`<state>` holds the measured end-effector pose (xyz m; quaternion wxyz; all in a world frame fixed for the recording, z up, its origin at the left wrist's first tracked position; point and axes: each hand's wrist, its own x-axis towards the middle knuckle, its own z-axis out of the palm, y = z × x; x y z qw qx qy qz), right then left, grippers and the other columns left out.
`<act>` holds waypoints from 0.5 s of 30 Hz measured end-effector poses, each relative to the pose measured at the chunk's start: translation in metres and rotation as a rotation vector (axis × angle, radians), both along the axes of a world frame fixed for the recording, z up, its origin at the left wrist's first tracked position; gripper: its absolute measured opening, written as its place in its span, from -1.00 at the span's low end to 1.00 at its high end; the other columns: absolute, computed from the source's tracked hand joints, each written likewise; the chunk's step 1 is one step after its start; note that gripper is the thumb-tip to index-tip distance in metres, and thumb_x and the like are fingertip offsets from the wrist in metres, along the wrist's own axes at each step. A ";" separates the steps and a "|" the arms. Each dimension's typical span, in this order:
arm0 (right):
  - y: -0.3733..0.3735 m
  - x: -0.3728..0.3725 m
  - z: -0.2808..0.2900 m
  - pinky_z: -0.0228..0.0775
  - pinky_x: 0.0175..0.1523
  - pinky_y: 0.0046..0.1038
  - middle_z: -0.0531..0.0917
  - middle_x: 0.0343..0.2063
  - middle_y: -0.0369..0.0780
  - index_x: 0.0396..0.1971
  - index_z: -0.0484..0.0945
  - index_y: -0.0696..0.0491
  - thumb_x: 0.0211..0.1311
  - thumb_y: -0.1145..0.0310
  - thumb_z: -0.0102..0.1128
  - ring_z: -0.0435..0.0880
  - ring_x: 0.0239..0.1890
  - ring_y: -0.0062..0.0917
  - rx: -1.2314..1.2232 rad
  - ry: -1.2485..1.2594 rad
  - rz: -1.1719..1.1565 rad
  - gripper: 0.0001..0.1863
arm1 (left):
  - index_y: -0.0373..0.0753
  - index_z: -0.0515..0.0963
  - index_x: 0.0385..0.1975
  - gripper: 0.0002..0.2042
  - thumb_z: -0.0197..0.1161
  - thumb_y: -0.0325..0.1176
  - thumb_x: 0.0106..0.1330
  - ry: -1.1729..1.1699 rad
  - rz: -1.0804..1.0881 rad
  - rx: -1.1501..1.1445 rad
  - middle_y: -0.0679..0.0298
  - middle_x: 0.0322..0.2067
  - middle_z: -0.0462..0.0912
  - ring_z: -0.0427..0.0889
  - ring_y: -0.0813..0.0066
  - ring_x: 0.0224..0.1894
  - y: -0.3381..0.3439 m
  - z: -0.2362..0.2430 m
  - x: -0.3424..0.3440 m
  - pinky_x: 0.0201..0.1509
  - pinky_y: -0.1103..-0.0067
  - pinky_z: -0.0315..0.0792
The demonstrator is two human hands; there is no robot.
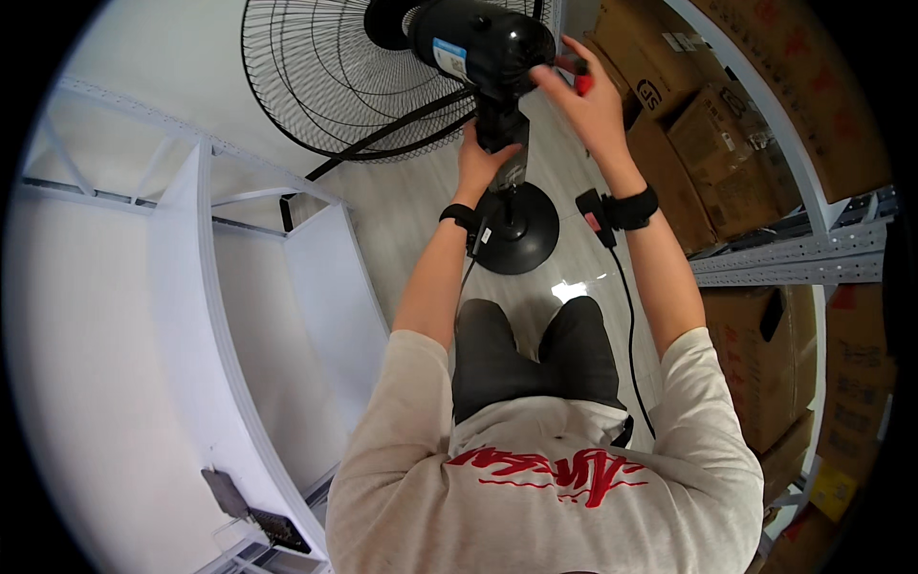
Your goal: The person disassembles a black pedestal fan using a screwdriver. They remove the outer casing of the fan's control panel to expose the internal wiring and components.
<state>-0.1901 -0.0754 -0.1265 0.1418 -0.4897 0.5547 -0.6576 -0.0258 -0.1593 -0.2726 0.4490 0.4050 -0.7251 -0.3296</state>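
Observation:
A black pedestal fan (483, 48) stands ahead of me, its wire-caged head to the left and its motor housing to the right. My left hand (485, 165) is wrapped round the fan's neck below the housing, thumb across the front and the other fingers mostly hidden behind. My right hand (585, 91) is closed at the back end of the housing, fingertips against or close to it. Between its fingers is a small red-and-black object (582, 83), perhaps a tool handle, mostly covered. The round black base (521, 239) rests on the floor.
White shelving (229, 316) rises on my left, with a small dark device (273, 526) at its near edge. On the right, a metal rack (794, 253) holds several cardboard boxes (712, 143). Black devices are strapped to both wrists; a cable (631, 335) hangs from the right one.

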 end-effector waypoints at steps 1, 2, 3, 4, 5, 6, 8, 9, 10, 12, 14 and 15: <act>0.001 -0.005 -0.020 0.46 -0.16 -0.50 0.67 -0.30 -0.16 -0.02 0.50 0.17 0.12 -0.11 0.26 0.62 -0.27 -0.50 -0.030 -0.153 0.010 -0.35 | -0.33 0.34 0.03 -0.26 0.55 -0.09 -0.11 0.008 0.026 -0.056 -0.02 -0.11 0.62 0.61 0.07 -0.03 -0.003 -0.005 0.001 0.02 0.34 0.47; 0.004 -0.012 -0.038 0.44 -0.23 -0.54 0.66 -0.37 -0.21 -0.10 0.54 0.18 0.21 -0.09 0.17 0.60 -0.33 -0.56 -0.018 -0.270 0.041 -0.42 | -0.33 0.34 0.03 -0.26 0.56 -0.09 -0.11 0.015 0.053 -0.112 -0.03 -0.12 0.62 0.62 0.07 -0.04 -0.006 -0.010 0.003 0.00 0.34 0.48; 0.006 -0.019 -0.058 0.42 -0.30 -0.58 0.65 -0.44 -0.25 -0.18 0.57 0.19 0.30 -0.07 0.08 0.57 -0.39 -0.62 -0.003 -0.391 0.064 -0.46 | -0.33 0.35 0.02 -0.25 0.56 -0.09 -0.12 -0.002 0.048 -0.105 -0.03 -0.14 0.63 0.63 0.06 -0.07 -0.006 -0.014 0.004 -0.02 0.35 0.49; 0.016 -0.025 -0.072 0.37 -0.37 -0.60 0.61 -0.51 -0.29 -0.25 0.59 0.18 0.37 -0.07 -0.02 0.51 -0.44 -0.65 0.053 -0.475 0.104 -0.47 | -0.33 0.35 0.02 -0.25 0.57 -0.08 -0.13 -0.020 0.041 -0.100 -0.03 -0.16 0.63 0.64 0.06 -0.09 -0.005 -0.013 0.004 -0.04 0.35 0.50; 0.019 -0.027 -0.087 0.34 -0.43 -0.60 0.58 -0.55 -0.31 -0.30 0.60 0.17 0.40 -0.08 -0.09 0.47 -0.48 -0.67 0.075 -0.534 0.121 -0.45 | -0.33 0.36 0.02 -0.25 0.57 -0.08 -0.14 -0.038 0.036 -0.094 -0.03 -0.18 0.64 0.64 0.05 -0.11 -0.003 -0.012 0.004 -0.07 0.36 0.51; 0.023 -0.026 -0.096 0.30 -0.48 -0.61 0.54 -0.60 -0.33 -0.35 0.61 0.16 0.43 -0.09 -0.16 0.42 -0.53 -0.68 0.097 -0.598 0.136 -0.42 | -0.34 0.36 0.01 -0.25 0.57 -0.08 -0.14 -0.037 0.037 -0.127 -0.03 -0.19 0.64 0.65 0.05 -0.13 -0.001 -0.012 0.004 -0.09 0.36 0.52; 0.025 -0.022 -0.112 0.22 -0.54 -0.61 0.46 -0.63 -0.35 -0.41 0.61 0.14 0.44 -0.14 -0.25 0.35 -0.59 -0.68 0.069 -0.677 0.118 -0.35 | -0.34 0.37 0.00 -0.26 0.57 -0.08 -0.15 -0.037 0.039 -0.193 -0.04 -0.22 0.65 0.66 0.04 -0.17 0.005 -0.010 0.004 -0.13 0.37 0.53; 0.024 -0.019 -0.118 0.17 -0.54 -0.63 0.45 -0.61 -0.35 -0.45 0.58 0.14 0.42 -0.19 -0.24 0.33 -0.61 -0.70 -0.030 -0.594 0.064 -0.33 | -0.34 0.37 0.00 -0.26 0.57 -0.08 -0.15 -0.048 0.045 -0.188 -0.04 -0.22 0.65 0.66 0.04 -0.18 0.009 -0.009 0.005 -0.12 0.37 0.53; 0.027 -0.020 -0.124 0.17 -0.53 -0.63 0.44 -0.60 -0.35 -0.45 0.57 0.14 0.42 -0.19 -0.24 0.32 -0.61 -0.70 0.031 -0.501 0.035 -0.33 | -0.35 0.38 -0.01 -0.26 0.57 -0.08 -0.15 -0.058 0.049 -0.183 -0.04 -0.22 0.65 0.66 0.03 -0.18 0.012 -0.006 0.004 -0.12 0.36 0.53; 0.035 -0.022 -0.123 0.17 -0.53 -0.63 0.41 -0.59 -0.36 -0.46 0.55 0.13 0.42 -0.20 -0.22 0.31 -0.62 -0.70 0.137 -0.304 -0.010 -0.34 | -0.34 0.38 -0.01 -0.26 0.57 -0.07 -0.16 -0.069 0.053 -0.202 -0.04 -0.22 0.65 0.66 0.02 -0.18 0.019 -0.004 0.009 -0.12 0.36 0.53; 0.045 -0.018 -0.112 0.20 -0.48 -0.63 0.41 -0.57 -0.37 -0.43 0.54 0.13 0.43 -0.15 -0.18 0.34 -0.59 -0.71 0.172 -0.365 0.107 -0.39 | -0.33 0.39 0.00 -0.25 0.56 -0.04 -0.16 -0.072 0.054 -0.246 -0.04 -0.22 0.65 0.66 0.02 -0.18 0.025 -0.007 0.020 -0.12 0.36 0.52; 0.047 -0.020 -0.104 0.25 -0.46 -0.63 0.42 -0.57 -0.37 -0.42 0.55 0.13 0.42 -0.15 -0.17 0.39 -0.57 -0.71 0.159 -0.395 0.159 -0.40 | -0.32 0.39 0.00 -0.25 0.55 -0.03 -0.16 -0.103 0.062 -0.234 -0.04 -0.21 0.65 0.66 0.01 -0.17 0.029 -0.005 0.021 -0.12 0.35 0.52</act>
